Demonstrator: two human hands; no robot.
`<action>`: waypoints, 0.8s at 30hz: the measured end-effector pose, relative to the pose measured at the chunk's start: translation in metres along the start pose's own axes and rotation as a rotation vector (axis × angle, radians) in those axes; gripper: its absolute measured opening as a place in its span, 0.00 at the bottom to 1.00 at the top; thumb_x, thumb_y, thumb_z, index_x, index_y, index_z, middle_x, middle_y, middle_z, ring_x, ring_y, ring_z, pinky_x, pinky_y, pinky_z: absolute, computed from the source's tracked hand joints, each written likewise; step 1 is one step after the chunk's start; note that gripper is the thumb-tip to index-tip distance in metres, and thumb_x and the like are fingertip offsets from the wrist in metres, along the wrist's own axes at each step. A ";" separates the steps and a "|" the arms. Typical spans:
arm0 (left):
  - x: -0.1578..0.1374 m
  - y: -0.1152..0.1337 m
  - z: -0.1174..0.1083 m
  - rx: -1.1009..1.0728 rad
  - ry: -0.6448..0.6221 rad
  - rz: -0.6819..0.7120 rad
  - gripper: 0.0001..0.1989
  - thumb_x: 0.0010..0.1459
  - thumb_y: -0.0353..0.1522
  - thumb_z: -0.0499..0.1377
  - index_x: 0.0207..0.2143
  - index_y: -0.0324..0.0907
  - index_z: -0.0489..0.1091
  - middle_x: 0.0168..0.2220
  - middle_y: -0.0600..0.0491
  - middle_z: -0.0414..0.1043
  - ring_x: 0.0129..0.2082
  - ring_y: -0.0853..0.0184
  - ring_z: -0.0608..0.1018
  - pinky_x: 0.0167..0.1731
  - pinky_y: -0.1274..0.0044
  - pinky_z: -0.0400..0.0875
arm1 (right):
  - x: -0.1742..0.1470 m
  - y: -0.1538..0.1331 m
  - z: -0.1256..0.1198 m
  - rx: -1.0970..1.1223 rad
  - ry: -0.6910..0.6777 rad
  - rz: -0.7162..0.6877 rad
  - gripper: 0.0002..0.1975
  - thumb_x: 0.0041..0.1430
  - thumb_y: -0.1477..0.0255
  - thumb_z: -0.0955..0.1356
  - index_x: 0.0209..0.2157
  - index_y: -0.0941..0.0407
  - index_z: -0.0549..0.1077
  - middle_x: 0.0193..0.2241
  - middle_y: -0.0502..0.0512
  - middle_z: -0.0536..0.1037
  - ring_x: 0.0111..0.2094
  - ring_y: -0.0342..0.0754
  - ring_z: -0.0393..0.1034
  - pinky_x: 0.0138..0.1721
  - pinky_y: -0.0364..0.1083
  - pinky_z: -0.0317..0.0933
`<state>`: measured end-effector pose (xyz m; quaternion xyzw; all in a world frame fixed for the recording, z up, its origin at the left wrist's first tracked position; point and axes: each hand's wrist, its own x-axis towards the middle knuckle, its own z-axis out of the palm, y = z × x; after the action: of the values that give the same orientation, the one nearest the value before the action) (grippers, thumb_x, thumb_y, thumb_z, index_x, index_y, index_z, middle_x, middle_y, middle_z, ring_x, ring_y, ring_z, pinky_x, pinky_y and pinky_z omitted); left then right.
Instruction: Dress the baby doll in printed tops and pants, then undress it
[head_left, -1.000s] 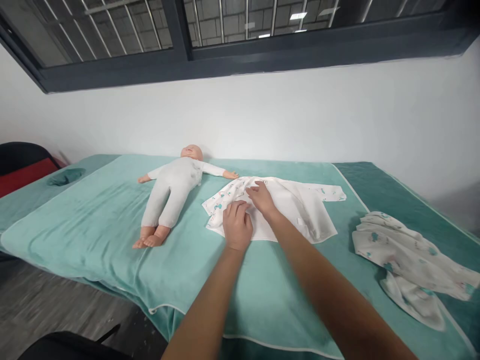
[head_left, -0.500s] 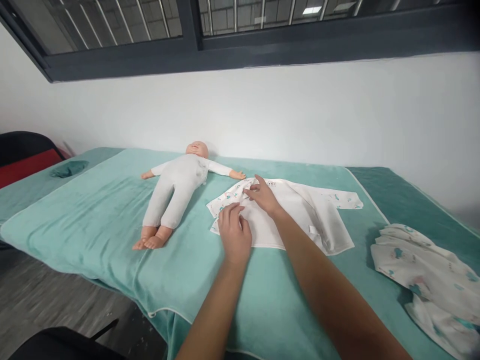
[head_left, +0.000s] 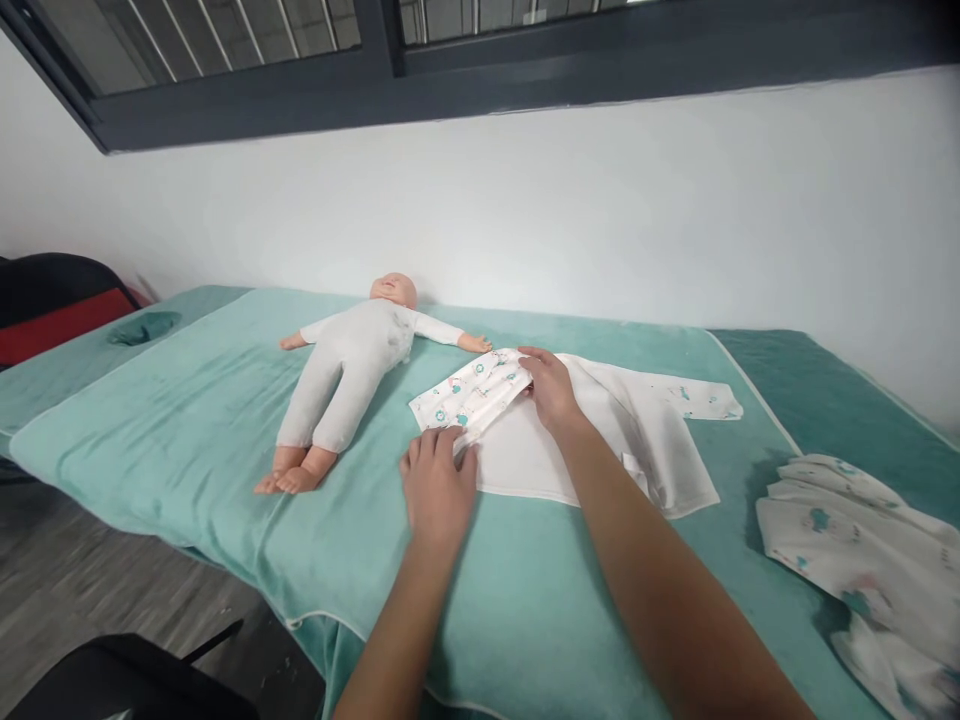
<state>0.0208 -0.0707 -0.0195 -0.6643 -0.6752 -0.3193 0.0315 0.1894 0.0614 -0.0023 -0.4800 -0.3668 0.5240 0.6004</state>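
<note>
A white baby shirt (head_left: 529, 455) with a teal and pink print lies spread open, its plain inside facing up. Its left front panel is folded over, print side up. My right hand (head_left: 553, 388) pinches the upper part of this panel, close to the collar. Lower on the same panel's edge is my left hand (head_left: 437, 482), fingers bent and closed on the cloth. One sleeve (head_left: 694, 395) stretches out to the right. Left of the shirt, a baby doll (head_left: 349, 365) in a white body lies on its back, one hand by the shirt's upper corner.
A teal cover (head_left: 187, 400) is spread over the bed, with its edge hanging at the front. Printed baby clothing (head_left: 862, 550) lies crumpled at the right. A white wall and a dark window frame (head_left: 480, 95) stand behind. A black chair (head_left: 135, 680) is at the lower left.
The shirt's left panel has been folded flatter, showing more print. My left hand has moved left and down; my right hand has shifted slightly right. The view has tilted a little.
</note>
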 end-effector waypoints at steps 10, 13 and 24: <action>0.000 0.006 0.003 -0.045 0.041 0.050 0.07 0.63 0.31 0.54 0.39 0.44 0.72 0.35 0.49 0.74 0.39 0.58 0.73 0.40 0.65 0.64 | 0.004 0.007 -0.002 0.085 0.006 -0.013 0.17 0.44 0.65 0.70 0.38 0.54 0.72 0.26 0.49 0.72 0.25 0.44 0.64 0.24 0.44 0.57; 0.002 0.000 0.001 -0.286 0.068 0.070 0.10 0.66 0.34 0.51 0.36 0.44 0.71 0.33 0.50 0.73 0.37 0.62 0.74 0.39 0.70 0.67 | 0.003 0.008 -0.001 0.061 -0.011 -0.013 0.17 0.43 0.65 0.72 0.37 0.54 0.72 0.32 0.51 0.76 0.33 0.47 0.70 0.30 0.45 0.63; 0.064 -0.050 0.008 -0.054 -0.031 0.098 0.19 0.62 0.26 0.51 0.47 0.51 0.76 0.52 0.49 0.72 0.54 0.54 0.70 0.51 0.62 0.68 | 0.001 0.009 -0.004 -0.029 -0.004 0.004 0.19 0.42 0.68 0.71 0.40 0.53 0.71 0.37 0.53 0.74 0.37 0.49 0.71 0.32 0.46 0.67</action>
<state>-0.0294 -0.0070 -0.0156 -0.7021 -0.6332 -0.3253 0.0188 0.1909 0.0614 -0.0120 -0.4881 -0.3747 0.5208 0.5918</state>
